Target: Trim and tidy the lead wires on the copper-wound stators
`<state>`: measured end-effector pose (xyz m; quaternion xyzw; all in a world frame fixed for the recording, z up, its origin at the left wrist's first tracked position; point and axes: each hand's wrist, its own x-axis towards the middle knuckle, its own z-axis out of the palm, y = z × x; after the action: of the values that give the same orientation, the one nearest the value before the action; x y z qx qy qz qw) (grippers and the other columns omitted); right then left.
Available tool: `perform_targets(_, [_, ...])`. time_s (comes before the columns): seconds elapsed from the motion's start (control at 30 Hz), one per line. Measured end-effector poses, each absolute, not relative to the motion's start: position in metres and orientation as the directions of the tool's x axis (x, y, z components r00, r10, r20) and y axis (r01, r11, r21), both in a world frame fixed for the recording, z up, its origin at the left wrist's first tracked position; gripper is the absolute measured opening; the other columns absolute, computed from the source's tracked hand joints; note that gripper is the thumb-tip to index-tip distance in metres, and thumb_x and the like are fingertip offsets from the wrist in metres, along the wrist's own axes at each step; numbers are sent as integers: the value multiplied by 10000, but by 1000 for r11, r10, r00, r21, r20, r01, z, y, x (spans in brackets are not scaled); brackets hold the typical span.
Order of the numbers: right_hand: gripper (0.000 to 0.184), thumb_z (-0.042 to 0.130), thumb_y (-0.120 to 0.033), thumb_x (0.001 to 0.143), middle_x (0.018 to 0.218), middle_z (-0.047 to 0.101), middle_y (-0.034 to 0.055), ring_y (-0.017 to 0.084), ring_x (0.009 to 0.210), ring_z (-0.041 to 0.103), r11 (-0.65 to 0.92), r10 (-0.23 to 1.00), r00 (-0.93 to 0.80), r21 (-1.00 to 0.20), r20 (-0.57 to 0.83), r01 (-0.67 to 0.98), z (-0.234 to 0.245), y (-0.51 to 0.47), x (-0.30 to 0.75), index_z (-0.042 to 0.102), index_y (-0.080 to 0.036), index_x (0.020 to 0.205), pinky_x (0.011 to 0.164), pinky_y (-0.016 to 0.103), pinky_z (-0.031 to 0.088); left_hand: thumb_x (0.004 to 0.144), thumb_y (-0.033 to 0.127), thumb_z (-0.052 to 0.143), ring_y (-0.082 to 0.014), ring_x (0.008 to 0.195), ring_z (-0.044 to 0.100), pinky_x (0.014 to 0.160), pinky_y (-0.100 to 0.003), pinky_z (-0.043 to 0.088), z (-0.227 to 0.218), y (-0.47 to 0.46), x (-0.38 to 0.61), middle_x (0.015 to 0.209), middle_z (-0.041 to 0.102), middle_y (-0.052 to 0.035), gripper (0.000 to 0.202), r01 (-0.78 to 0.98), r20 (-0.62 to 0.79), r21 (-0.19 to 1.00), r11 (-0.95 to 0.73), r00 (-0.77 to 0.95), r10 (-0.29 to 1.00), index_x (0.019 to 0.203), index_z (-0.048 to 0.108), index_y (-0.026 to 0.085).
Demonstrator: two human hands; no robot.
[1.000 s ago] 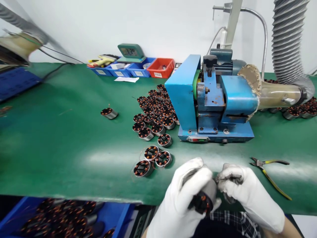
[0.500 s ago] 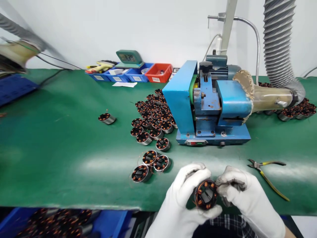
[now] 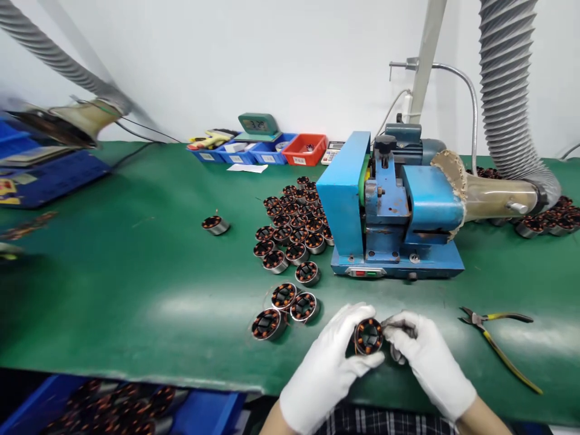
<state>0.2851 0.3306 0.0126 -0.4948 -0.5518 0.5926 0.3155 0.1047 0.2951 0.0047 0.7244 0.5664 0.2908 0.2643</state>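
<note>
Both my hands wear white gloves and meet over the green bench's front edge. My left hand (image 3: 328,362) is closed round a small motor stator (image 3: 368,336), a steel ring with copper coils, its open face turned up toward me. My right hand (image 3: 423,356) is pinched against the stator's right side; what its fingertips grip is too small to make out. Three loose stators (image 3: 284,305) lie just left of my hands, and a larger group of several stators (image 3: 292,223) sits behind them.
A blue bench machine (image 3: 389,211) with a ribbed extraction hose (image 3: 512,103) stands right behind my hands. Yellow-handled pliers (image 3: 496,338) lie at the right. One single stator (image 3: 216,225) lies apart at the left. Small parts bins (image 3: 267,151) line the wall. A blue crate (image 3: 113,411) of stators sits below the bench.
The stator has been turned so its open face points up, and both hands have moved forward onto the bench. The camera has tilted up and shifted.
</note>
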Motion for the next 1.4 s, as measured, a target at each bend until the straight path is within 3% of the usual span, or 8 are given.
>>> perform_targets(0.17, [163,517,-239,836,619,593,13,152,504,555,-116,937,-299,-970,-179,216,-14,328,275,649,-150,797,488,261,471,814,211,627,-257,1229,521,1006,-459,477,-8,292,102,1297,579,-106,474,796,273,500,-341,229,934,1264,480,237])
perform_targets(0.3, [144,540,-216,835,710,634,36,171,592,612,27,948,-312,-964,-59,266,-18,323,278,673,-180,793,570,282,518,837,110,538,-277,1197,539,960,-484,509,-6,281,122,1217,622,-106,310,865,403,380,-326,163,901,1133,563,198])
perform_targets(0.57, [267,435,-162,890,728,621,48,175,676,626,415,878,-419,-804,231,426,-31,315,288,694,-218,863,629,266,519,840,80,519,-236,1085,628,879,-399,571,-15,278,138,1104,672,-90,164,764,406,602,-230,-46,913,921,584,207])
perform_targets(0.77, [336,374,-125,890,701,612,85,200,623,584,537,839,-439,-620,321,572,-33,308,291,704,-187,887,601,312,474,825,72,531,-237,1051,643,869,-408,568,-15,277,137,1095,664,-104,151,735,364,649,-198,-71,929,872,598,200])
perform_targets(0.97, [322,372,-139,886,711,614,92,206,604,576,472,876,-410,-629,255,618,-32,303,286,692,-169,896,579,318,468,841,104,527,-216,1007,653,815,-356,574,-12,277,136,1024,683,-87,122,786,456,567,-248,-48,889,873,588,205])
perform_targets(1.2, [188,484,-138,848,745,633,28,171,683,613,246,926,-375,-831,49,498,-20,321,284,644,-213,783,659,275,498,790,42,538,-244,852,674,622,-335,487,3,278,133,862,732,-35,207,932,550,101,-349,240,800,872,631,208])
perform_targets(1.3, [180,504,-153,838,730,624,19,174,689,610,146,918,-394,-893,-38,426,-16,329,283,655,-211,760,653,278,491,771,135,609,-260,957,644,753,-391,524,6,286,122,1028,689,-86,275,903,455,241,-357,220,863,1039,610,199])
perform_targets(1.4, [160,519,-193,836,745,619,23,165,638,587,28,909,-396,-933,-125,359,-14,334,282,666,-205,775,571,264,469,668,235,734,-322,1203,507,977,-504,450,0,299,109,1306,533,-168,630,835,253,508,-212,90,963,1251,502,172])
